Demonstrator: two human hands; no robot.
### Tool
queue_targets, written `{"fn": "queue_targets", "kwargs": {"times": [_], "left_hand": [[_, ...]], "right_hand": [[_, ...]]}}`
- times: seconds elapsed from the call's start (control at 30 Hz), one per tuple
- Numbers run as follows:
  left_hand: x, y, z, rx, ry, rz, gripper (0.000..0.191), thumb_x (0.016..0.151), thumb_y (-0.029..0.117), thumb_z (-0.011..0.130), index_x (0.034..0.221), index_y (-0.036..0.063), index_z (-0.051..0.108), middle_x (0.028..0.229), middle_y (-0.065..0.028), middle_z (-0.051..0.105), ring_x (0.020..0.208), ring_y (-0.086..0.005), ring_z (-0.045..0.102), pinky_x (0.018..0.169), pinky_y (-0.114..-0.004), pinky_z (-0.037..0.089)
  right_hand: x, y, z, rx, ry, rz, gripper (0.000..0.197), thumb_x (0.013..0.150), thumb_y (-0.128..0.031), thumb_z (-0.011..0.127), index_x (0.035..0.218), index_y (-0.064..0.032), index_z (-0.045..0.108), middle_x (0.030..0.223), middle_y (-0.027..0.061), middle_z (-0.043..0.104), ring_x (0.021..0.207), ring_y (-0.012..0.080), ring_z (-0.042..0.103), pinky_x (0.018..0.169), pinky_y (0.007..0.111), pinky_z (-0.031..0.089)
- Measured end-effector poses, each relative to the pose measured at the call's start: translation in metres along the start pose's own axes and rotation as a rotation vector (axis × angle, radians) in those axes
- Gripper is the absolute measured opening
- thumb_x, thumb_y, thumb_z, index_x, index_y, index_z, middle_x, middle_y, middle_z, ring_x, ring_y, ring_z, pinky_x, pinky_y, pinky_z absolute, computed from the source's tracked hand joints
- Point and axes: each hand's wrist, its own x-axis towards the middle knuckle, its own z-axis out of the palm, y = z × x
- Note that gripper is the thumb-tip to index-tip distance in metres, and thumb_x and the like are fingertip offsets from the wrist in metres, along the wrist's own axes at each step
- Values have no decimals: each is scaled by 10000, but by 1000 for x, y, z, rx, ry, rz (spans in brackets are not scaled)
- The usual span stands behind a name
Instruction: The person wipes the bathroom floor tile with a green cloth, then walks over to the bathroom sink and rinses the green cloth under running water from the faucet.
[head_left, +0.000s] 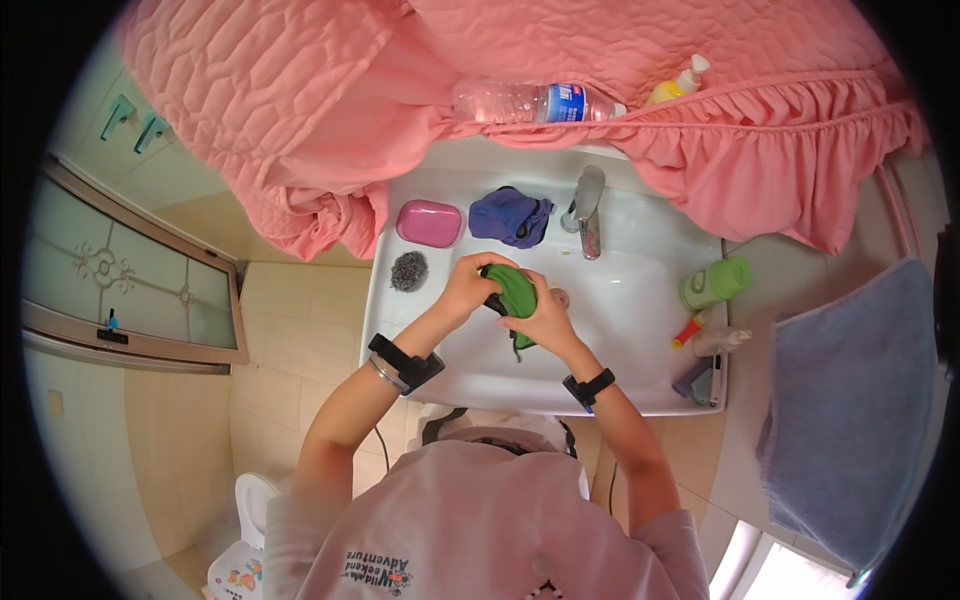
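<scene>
Between both hands, above the basin of a white washbasin (630, 375), is a bunched green cloth item (513, 289) with black edging and a dangling dark cord. My left hand (474, 289) grips its left side, thumb on the green fabric. Around the right side of the same item curl the fingers of my right hand (546, 313). Behind the hands, a crumpled purple-blue cloth item (511, 217) with dark trim lies on the basin's ledge, left of the chrome faucet (590, 210). The drain (559, 298) shows partly beside my right hand.
A pink soap box (429, 223) and a steel wool scrubber (409, 271) sit on the left ledge. Along the right rim stand a green bottle (716, 283) and small toiletries (721, 342). Pink quilted fabric (525, 45) drapes behind, holding a plastic bottle (536, 103). A blue-grey towel (847, 405) hangs right.
</scene>
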Motion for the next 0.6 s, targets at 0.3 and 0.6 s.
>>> {"fn": "queue_targets", "kwargs": {"times": [0.3, 0.6], "left_hand": [[-6, -26, -1, 526, -46, 204, 706, 820, 235, 699, 1411, 99, 337, 1399, -202, 302, 1282, -306, 346, 1038, -402, 343], [-13, -54, -7, 1666, -62, 907, 527, 831, 273, 562, 1337, 209, 428, 1446, -93, 340, 1321, -394, 291, 925, -674, 313]], "right_hand": [[18, 40, -14, -268, -111, 195, 446, 740, -277, 664, 1118, -61, 570, 855, 142, 672, 774, 297, 662, 666, 385, 510], [45, -7, -60, 365, -538, 575, 263, 780, -199, 640, 988, -45, 592, 755, 11, 590, 643, 105, 551, 575, 250, 452]]}}
